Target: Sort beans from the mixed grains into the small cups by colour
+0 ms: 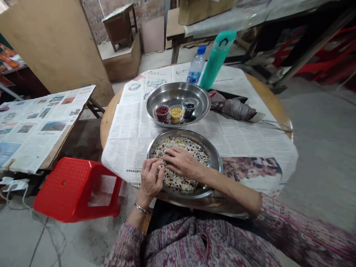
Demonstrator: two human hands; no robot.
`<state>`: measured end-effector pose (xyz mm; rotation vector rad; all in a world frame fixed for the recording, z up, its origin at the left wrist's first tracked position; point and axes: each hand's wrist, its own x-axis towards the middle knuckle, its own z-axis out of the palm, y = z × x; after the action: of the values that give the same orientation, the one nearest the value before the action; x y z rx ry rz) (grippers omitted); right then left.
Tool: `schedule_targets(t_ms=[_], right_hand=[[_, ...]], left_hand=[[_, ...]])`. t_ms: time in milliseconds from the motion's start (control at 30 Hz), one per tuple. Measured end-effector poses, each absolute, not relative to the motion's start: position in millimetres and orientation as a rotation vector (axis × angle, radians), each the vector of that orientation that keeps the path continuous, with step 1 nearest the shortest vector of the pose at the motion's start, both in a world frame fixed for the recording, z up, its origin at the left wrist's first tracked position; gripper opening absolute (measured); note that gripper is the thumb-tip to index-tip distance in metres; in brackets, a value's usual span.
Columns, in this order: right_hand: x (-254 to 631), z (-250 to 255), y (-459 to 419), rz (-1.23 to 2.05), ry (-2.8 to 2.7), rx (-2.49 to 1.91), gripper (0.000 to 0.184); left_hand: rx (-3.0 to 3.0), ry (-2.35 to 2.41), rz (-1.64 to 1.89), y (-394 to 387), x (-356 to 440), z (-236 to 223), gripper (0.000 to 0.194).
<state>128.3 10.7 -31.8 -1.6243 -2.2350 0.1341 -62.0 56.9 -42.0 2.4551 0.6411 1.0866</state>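
Note:
A steel basin (215, 163) of mixed white, yellow and dark red grains and beans (180, 182) sits at the near edge of the round table. My left hand (151, 180), a silver bangle at its wrist, rests at the basin's left rim with fingers bent and thumb apart. Over the mix lies my right hand (183, 162), its fingers stretched leftward toward the left fingertips. Whether any bean is under its fingertips is hidden. Beyond, a second steel basin (172, 94) holds clear cups of dark red beans (162, 112), yellow beans (176, 114) and black beans (189, 108).
Newspaper (125, 137) covers the table. Behind the far basin stand a water bottle (196, 65) and a green bottle (218, 59); a folded grey umbrella (236, 108) lies right of it. A red stool (69, 189) and another papered table (55, 115) are at left.

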Motion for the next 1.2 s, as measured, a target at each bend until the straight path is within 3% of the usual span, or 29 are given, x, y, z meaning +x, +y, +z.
schedule_targets(t_ms=[100,300,467,567,700,833,967,1200], right_hand=[[144.1,-34.8,-3.1,0.109,-2.190,-1.637,0.019],[167.4,-37.7,-31.1,0.054,-1.936,-1.914,0.030],[139.7,-31.7,-50.5,0.160,-2.104,-1.654,0.026],[140.4,-25.9,-39.1,0.192,-2.090,-1.567,0.025],[157.4,-27.0,-3.3,0.084,-1.862,-1.811,0.030],[153.6,-34.2,7.5,0.041,-1.940,-1.868,0.032],[139.3,-36.5,-19.5,0.078,-2.094,-1.692,0.023],[146.6,-41.0,-63.9,0.058,-2.138,-1.651,0.014]], left_hand=[[2.452,0.651,1.082,56.8,-62.3,-41.4,0.016],[2.448,0.656,1.098,57.9,-61.9,-41.4,0.015],[2.459,0.659,1.093,58.2,-61.7,-41.5,0.015],[2.451,0.677,1.080,57.5,-62.2,-41.9,0.015],[2.476,0.670,1.015,56.7,-62.3,-38.6,0.014],[2.571,0.688,0.814,56.0,-60.6,-28.7,0.020],[2.738,0.831,0.454,52.8,-54.6,-17.2,0.034],[2.673,0.883,-0.012,41.0,-32.8,-7.5,0.027]])
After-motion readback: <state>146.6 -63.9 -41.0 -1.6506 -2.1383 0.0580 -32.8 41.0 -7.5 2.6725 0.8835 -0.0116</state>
